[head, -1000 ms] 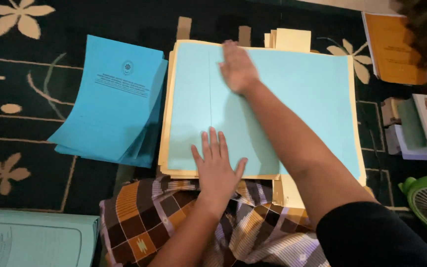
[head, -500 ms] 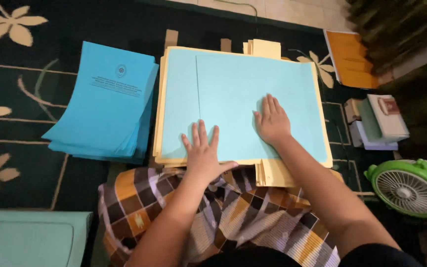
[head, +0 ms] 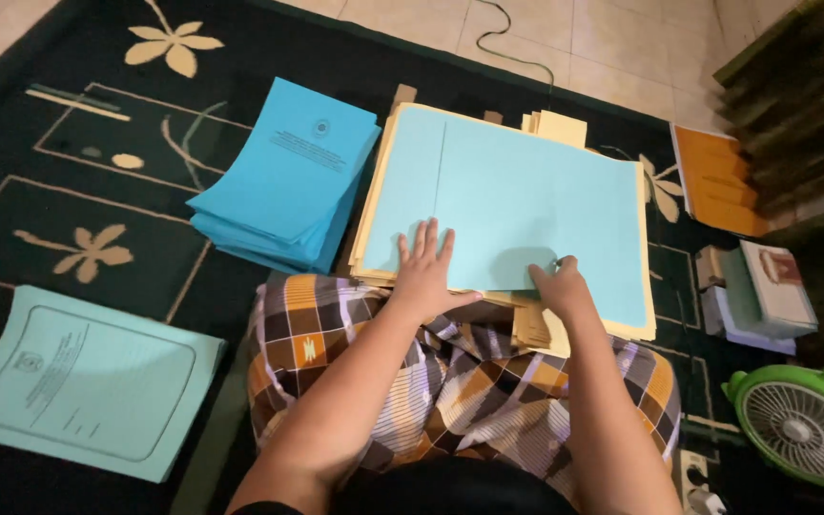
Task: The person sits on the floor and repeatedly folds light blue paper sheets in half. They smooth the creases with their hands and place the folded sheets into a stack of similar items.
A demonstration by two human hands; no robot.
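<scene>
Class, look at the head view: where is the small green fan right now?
The green fan lies on the dark carpet at the picture's lower right corner, beyond the person's right hand, just below the small stack of books.

My left hand [head: 423,275] lies flat, fingers spread, on the near edge of the light blue sheet [head: 517,205]. This sheet covers a stack of cream folders [head: 371,215] in front of my knees. My right hand [head: 559,286] pinches the same near edge. A pile of blue booklets [head: 288,176] lies just beside the stack, on the dark flowered carpet [head: 69,143]. One pale booklet [head: 88,381] lies alone, and a green fan [head: 798,424] stands at the other side.
</scene>
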